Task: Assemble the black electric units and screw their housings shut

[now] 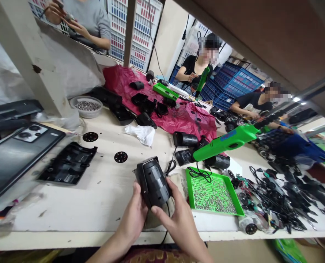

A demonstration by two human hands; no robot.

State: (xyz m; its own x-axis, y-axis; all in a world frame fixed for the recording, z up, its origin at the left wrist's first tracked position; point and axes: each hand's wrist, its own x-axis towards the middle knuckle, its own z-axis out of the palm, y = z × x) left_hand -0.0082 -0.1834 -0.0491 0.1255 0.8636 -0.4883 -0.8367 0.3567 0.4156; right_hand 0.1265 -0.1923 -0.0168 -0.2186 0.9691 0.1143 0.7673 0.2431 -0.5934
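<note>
A black bullet-style security camera (154, 182) with a hood and a cable is held between both hands, above the near edge of the bench. My left hand (135, 212) grips its left side, while my right hand (177, 210) closes around the right side, thumb across the lower end. The camera's cable runs down past my right wrist. To the right lies a green perforated tray (189, 191) of small screws, with a green electric screwdriver (225, 142) over the things behind it. Round black discs with holes (121, 157) rest on the bench to the left.
A half shell of black plastic (69, 164) and a large phone (22, 157) lie at left, near a round tub of screws (82, 114). Several camera housings sit on pink plastic sheeting (115, 78). Wired parts (272, 197) are heaped at right. Co-workers sit across the bench.
</note>
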